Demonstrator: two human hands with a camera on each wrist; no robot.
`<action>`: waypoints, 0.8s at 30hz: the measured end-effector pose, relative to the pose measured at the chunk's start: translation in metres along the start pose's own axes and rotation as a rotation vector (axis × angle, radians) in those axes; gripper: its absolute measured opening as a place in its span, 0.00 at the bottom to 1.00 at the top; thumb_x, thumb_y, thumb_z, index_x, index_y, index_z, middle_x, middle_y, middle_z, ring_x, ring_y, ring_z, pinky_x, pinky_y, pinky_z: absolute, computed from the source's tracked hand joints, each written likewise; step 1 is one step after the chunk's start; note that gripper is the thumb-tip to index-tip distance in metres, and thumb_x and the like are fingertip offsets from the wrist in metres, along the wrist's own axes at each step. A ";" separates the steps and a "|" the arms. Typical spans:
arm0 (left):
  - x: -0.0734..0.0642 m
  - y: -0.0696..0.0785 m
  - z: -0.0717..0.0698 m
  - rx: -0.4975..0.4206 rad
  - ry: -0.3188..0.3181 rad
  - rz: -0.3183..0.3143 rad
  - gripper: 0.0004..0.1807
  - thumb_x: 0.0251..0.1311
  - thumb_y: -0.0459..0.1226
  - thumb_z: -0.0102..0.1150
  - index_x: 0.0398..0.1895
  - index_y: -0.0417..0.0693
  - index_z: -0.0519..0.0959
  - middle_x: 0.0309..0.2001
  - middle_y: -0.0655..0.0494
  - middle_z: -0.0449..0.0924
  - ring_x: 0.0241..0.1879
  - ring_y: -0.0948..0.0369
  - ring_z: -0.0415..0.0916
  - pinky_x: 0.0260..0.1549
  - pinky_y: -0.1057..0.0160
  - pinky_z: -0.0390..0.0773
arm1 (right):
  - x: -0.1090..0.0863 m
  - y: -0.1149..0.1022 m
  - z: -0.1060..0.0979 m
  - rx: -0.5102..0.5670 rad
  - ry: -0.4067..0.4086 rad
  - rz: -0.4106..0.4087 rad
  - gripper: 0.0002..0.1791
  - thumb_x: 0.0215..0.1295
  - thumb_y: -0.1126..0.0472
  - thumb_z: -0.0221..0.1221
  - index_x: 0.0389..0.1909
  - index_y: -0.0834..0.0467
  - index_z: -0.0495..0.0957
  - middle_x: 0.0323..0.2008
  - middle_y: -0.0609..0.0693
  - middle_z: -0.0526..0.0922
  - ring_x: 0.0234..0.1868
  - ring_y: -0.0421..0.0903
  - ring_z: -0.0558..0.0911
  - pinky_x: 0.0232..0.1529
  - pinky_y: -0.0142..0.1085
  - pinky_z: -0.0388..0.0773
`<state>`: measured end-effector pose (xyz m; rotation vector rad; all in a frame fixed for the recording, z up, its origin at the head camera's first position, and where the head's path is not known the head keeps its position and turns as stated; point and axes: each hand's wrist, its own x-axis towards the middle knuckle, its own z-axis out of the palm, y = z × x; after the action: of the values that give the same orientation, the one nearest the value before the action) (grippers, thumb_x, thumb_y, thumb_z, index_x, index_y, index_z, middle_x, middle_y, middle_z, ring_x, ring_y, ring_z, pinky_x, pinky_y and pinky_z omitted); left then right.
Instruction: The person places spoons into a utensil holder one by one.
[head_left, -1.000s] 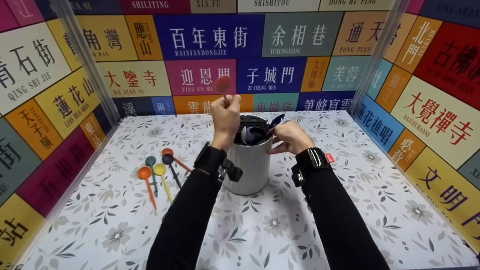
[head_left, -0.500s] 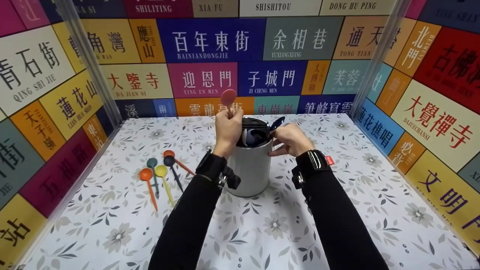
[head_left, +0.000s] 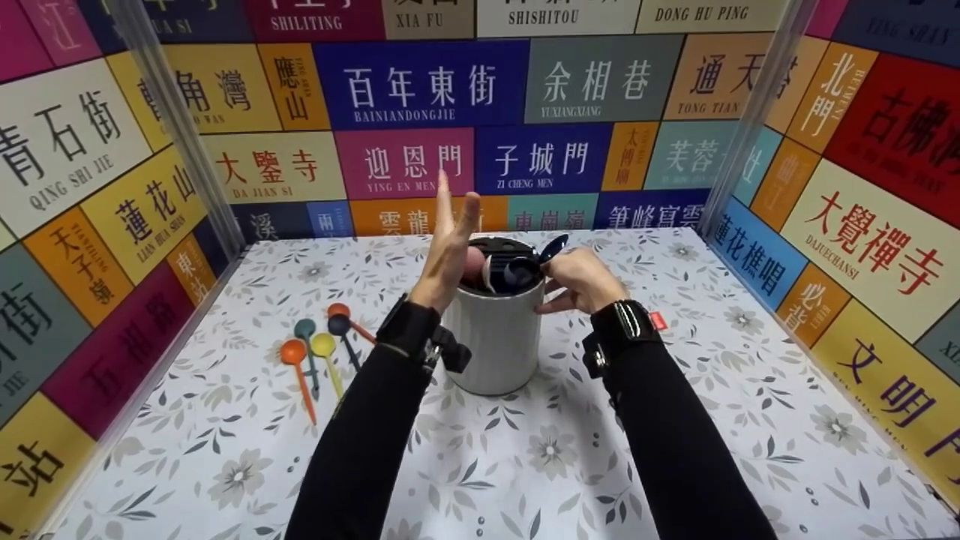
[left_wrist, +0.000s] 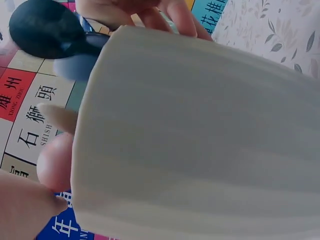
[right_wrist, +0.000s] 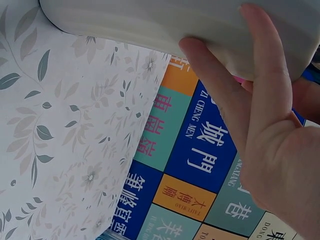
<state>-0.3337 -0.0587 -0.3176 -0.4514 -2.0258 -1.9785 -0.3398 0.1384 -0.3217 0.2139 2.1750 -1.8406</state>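
Note:
A white utensil holder [head_left: 501, 341] stands upright on the table, with a black slotted insert [head_left: 501, 246] at its mouth. My left hand [head_left: 448, 244] is beside the rim on the left, its fingers straight and holding nothing. Just right of it, a pink spoon [head_left: 474, 264] has its round head at the rim; its handle is hidden inside. My right hand [head_left: 583, 274] grips the holder at its right rim, with fingers [right_wrist: 215, 75] against the outer wall in the right wrist view. Dark blue spoons [head_left: 517, 274] stick out of the mouth, one spoon head [head_left: 555, 246] right beside this hand.
To the left lie several loose spoons: an orange spoon [head_left: 294, 352], a teal spoon [head_left: 304, 328], a yellow spoon [head_left: 323, 345], a navy spoon [head_left: 339, 324] and a red-orange spoon [head_left: 339, 310]. Sign-printed walls [head_left: 420, 82] enclose the flower-patterned table [head_left: 551, 450] at back and sides.
The pink spoon has gone down into the holder, and my left hand has let go of it, fingers now straightened. My right hand has stayed at the rim.

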 end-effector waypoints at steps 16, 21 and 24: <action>-0.006 -0.028 -0.046 0.181 0.049 -0.082 0.80 0.29 0.93 0.32 0.86 0.63 0.33 0.85 0.49 0.23 0.83 0.50 0.23 0.73 0.27 0.27 | -0.002 0.000 -0.001 0.026 -0.003 -0.035 0.14 0.67 0.59 0.70 0.39 0.67 0.81 0.52 0.63 0.77 0.42 0.56 0.84 0.42 0.47 0.90; -0.014 -0.051 -0.069 0.363 0.056 -0.114 0.78 0.34 0.92 0.28 0.87 0.56 0.36 0.85 0.43 0.26 0.83 0.46 0.25 0.76 0.31 0.30 | -0.002 0.001 0.000 0.044 0.002 -0.034 0.13 0.68 0.59 0.70 0.37 0.66 0.81 0.52 0.65 0.76 0.46 0.59 0.83 0.42 0.47 0.90; -0.021 -0.065 -0.083 0.449 0.076 -0.136 0.75 0.41 0.90 0.27 0.87 0.54 0.39 0.84 0.39 0.29 0.83 0.43 0.28 0.77 0.33 0.32 | -0.002 0.001 0.000 0.043 0.005 -0.032 0.13 0.68 0.59 0.70 0.38 0.67 0.81 0.52 0.65 0.77 0.44 0.59 0.85 0.41 0.47 0.90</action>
<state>-0.3428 -0.1436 -0.3832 -0.1399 -2.4092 -1.5066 -0.3370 0.1383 -0.3224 0.1930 2.1555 -1.9078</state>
